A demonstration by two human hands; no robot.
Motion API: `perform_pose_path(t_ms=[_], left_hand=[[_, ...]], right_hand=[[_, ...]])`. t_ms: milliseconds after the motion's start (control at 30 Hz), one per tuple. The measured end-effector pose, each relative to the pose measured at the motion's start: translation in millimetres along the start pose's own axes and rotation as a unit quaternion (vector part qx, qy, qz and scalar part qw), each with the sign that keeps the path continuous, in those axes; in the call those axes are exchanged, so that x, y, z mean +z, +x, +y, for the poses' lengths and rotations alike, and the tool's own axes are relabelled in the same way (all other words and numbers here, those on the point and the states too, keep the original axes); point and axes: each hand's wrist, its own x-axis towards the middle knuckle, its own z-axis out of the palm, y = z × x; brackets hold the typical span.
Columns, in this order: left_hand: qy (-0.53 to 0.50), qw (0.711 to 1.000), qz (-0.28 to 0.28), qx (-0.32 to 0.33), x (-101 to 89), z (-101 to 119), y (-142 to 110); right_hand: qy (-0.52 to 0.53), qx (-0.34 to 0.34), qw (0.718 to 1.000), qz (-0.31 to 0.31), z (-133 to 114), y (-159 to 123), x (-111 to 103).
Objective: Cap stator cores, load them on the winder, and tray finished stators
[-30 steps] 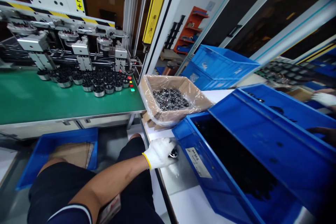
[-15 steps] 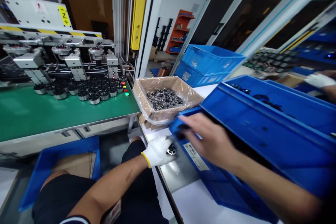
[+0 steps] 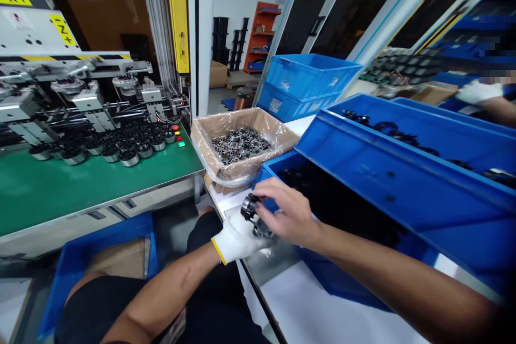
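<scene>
My left hand (image 3: pixel 238 236), in a white glove with a yellow cuff, is closed around a small metal-and-black ring part (image 3: pixel 261 230) low over the metal plate on the bench. Just above it, my bare right hand (image 3: pixel 288 209) pinches a black ring-shaped plastic part (image 3: pixel 249 207) between thumb and fingers. The two hands are close together, and my right fingers partly cover the part in my left. Behind my right hand lies an open blue bin (image 3: pixel 278 158) of dark parts.
A lined cardboard box (image 3: pixel 201 142) of metal rings stands ahead. A tilted blue bin (image 3: pixel 382 164) of black parts rests at right. Left, finished-looking rotors (image 3: pixel 129 156) crowd a green table (image 3: pixel 100 188) before a machine. A co-worker's gloved hand (image 3: pixel 479 91) shows far right.
My right hand has come from the blue bin's edge down and left to my left hand, carrying the black part. My left hand keeps its hold. The view has shifted right.
</scene>
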Motion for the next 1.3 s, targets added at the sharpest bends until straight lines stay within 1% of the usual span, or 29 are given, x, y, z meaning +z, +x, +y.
perform_pose_path(t_ms=[33, 67, 167, 200, 267, 333, 433, 467, 500, 533, 567, 667, 700, 767, 867, 933, 1000, 1133, 1200, 1300], left_hand=[[-0.029, 0.999, 0.014, -0.004, -10.9, 0, -3], [-0.071, 0.997, 0.042, -0.012, -23.5, 0, -7], [-0.205, 0.969, 0.13, -0.05, -63.6, -3, -19], [-0.238, 0.958, 0.147, -0.059, -74.6, -4, -22], [-0.296, 0.941, 0.147, -0.074, -89.3, -8, -27], [-0.386, 0.908, 0.136, -0.088, -93.2, -10, -30], [-0.506, 0.851, 0.093, -0.107, -86.2, -8, -34], [-0.53, 0.838, 0.078, -0.106, -82.6, -5, -35], [-0.544, 0.831, 0.064, -0.1, -79.3, -2, -36], [-0.549, 0.829, 0.057, -0.088, -76.6, 1, -37], [-0.543, 0.834, 0.059, -0.072, -74.6, 3, -36], [-0.481, 0.871, 0.099, -0.027, -74.3, 8, -34], [-0.46, 0.881, 0.114, -0.02, -75.9, 7, -33], [-0.433, 0.891, 0.137, -0.014, -80.5, 4, -34], [-0.412, 0.899, 0.148, -0.012, -86.9, -2, -37], [-0.411, 0.9, 0.145, -0.006, -88.9, -5, -39], [-0.428, 0.893, 0.136, 0.007, -89.5, -5, -40], [-0.441, 0.886, 0.139, 0.046, -90.5, -1, -38], [-0.439, 0.885, 0.145, 0.054, -92.0, 2, -37], [-0.43, 0.892, 0.139, 0.031, -94.6, 5, -38]], right_hand=[[-0.001, 0.003, 1.0, 0.017, -1, 1, -1], [-0.003, 0.007, 0.999, 0.032, -2, 1, -2], [-0.003, 0.014, 0.998, 0.056, -3, 2, -4], [0.004, 0.013, 0.998, 0.057, -3, 2, -4], [0.025, 0.013, 0.998, 0.054, -4, 1, -2], [0.044, 0.016, 0.998, 0.052, -5, 0, 1], [0.054, 0.015, 0.997, 0.05, -7, -3, 5], [0.053, 0.015, 0.997, 0.049, -7, -4, 6], [0.052, 0.019, 0.997, 0.048, -8, -5, 7], [0.051, 0.024, 0.997, 0.046, -9, -7, 8], [0.049, 0.031, 0.997, 0.044, -10, -8, 8], [0.047, 0.04, 0.998, 0.03, -12, -9, 7], [0.052, 0.034, 0.998, 0.02, -13, -9, 6], [0.072, 0.012, 0.997, -0.013, -13, -9, 3], [0.07, -0.018, 0.996, -0.053, -11, -11, 2], [0.032, -0.034, 0.998, -0.048, -10, -13, 3], [-0.004, -0.048, 0.998, -0.028, -11, -15, 5], [-0.031, -0.041, 0.999, 0.004, -16, -16, 7], [-0.034, -0.031, 0.999, 0.004, -18, -16, 7], [-0.028, -0.031, 0.999, -0.015, -20, -16, 6]])
